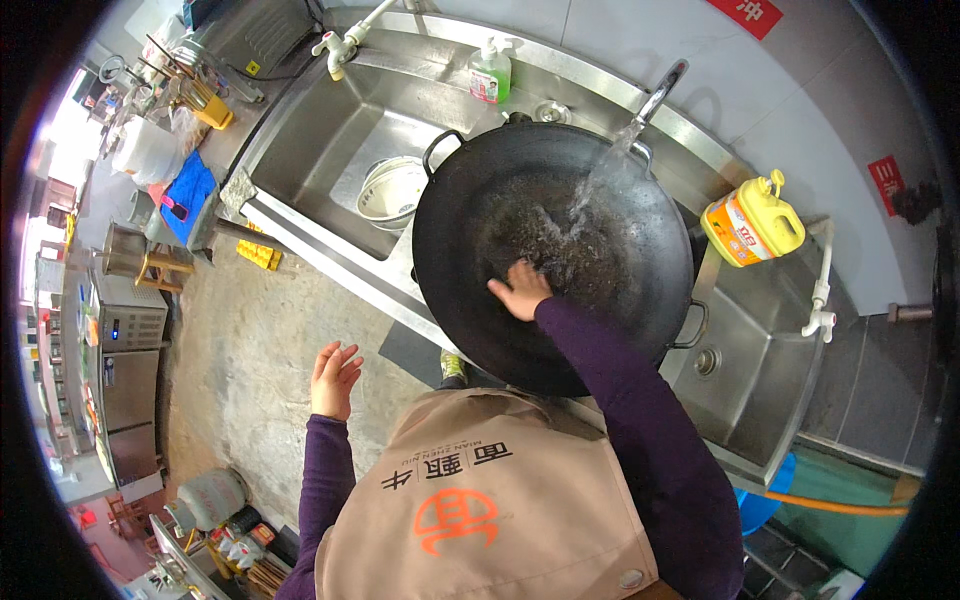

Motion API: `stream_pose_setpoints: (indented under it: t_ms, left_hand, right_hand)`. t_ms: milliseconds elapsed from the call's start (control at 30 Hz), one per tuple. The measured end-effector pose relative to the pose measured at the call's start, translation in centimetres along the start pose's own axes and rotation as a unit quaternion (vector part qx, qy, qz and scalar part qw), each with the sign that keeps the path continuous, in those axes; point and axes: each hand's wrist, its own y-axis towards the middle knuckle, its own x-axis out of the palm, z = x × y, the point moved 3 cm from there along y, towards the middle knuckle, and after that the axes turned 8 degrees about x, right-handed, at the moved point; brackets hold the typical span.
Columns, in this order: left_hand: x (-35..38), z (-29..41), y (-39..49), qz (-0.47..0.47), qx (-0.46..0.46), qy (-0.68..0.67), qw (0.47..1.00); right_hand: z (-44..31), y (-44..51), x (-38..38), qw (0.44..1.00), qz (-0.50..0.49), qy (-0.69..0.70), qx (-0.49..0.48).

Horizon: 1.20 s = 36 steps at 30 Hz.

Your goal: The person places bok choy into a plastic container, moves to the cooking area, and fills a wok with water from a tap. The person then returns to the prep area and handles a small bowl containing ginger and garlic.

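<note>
A large black wok (465, 247) with several loop handles rests over the middle of the stainless steel double sink (322, 180). Water runs into it from a chrome faucet (660, 94) and splashes across the darkened bottom. Inside the wok, my right hand (523, 289) lies with fingers spread at the near-left side of the wet area, slightly blurred. No object shows in it, and its fingertips appear to reach the wok's surface or the water. My left hand (335, 379) hangs in the air over the concrete floor, fingers loosely bent and holding nothing.
A white bucket (394, 191) sits in the left basin. Behind the wok stands a green soap pump bottle (489, 75); a yellow detergent jug (752, 219) stands to its right. White plastic taps (337, 52) flank the sink. A gas cylinder (210, 499) is at lower left.
</note>
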Motion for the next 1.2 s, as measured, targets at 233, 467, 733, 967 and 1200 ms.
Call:
stream_pose_setpoints:
  t_ms: [233, 467, 733, 967, 1200]
  left_hand:
    - [-0.3, 0.6, -0.1, 0.006, 0.023, 0.004, 1.0]
    - [-0.1, 1.5, 0.3, 0.001, 0.029, 0.001, 1.0]
    - [-0.3, 1.7, 0.5, 0.001, 0.028, 0.001, 1.0]
    - [-1.1, 1.1, 0.2, 0.003, 0.026, 0.008, 1.0]
    - [-0.8, 1.3, -0.4, 0.015, 0.031, -0.011, 0.999]
  right_hand:
    - [6.6, -0.6, -2.1, 0.988, 0.063, -0.089, 0.104]
    - [2.5, -3.7, -2.1, 0.99, -0.038, -0.132, 0.016]
    - [1.8, -3.5, 0.9, 0.993, -0.079, -0.058, -0.06]
    - [4.6, -0.2, -3.4, 0.994, 0.003, -0.02, 0.106]
    - [1.5, -3.0, -2.5, 0.993, -0.055, -0.106, 0.011]
